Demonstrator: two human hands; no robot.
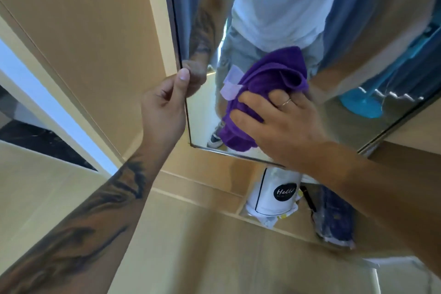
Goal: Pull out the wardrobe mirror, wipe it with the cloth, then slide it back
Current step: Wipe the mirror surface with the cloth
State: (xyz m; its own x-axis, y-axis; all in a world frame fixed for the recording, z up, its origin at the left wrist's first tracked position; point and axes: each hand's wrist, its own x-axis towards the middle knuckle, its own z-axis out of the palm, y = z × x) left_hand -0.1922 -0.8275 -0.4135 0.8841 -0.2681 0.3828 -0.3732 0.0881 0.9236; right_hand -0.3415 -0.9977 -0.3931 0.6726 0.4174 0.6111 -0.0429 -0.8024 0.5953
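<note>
Left hand pinches mirror edge | right hand grips one cloth against glass | one white bag below.

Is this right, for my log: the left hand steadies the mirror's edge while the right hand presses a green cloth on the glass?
Not quite: the cloth is purple, as the head view shows. The left hand does hold the mirror by its edge, and the right hand presses the cloth on the glass.

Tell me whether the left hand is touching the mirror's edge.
Touching. The head view shows the left hand gripping the mirror at its left edge, thumb lying on the glass front.
</note>
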